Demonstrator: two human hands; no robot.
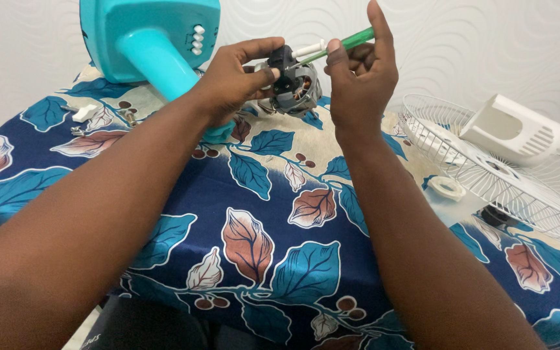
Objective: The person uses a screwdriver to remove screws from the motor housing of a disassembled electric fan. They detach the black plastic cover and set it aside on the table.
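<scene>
- The left hand has its grip clamped around the small fan motor, lifted off the tabletop near its far edge, windings turned toward the tool.
- The right hand pinches a green-handled screwdriver, tip angled down into the motor, which sits right between both grips.
- Behind the left hand lies the turquoise fan stand.
- Toward the right edge rest the white wire fan guard and a white motor cover.
</scene>
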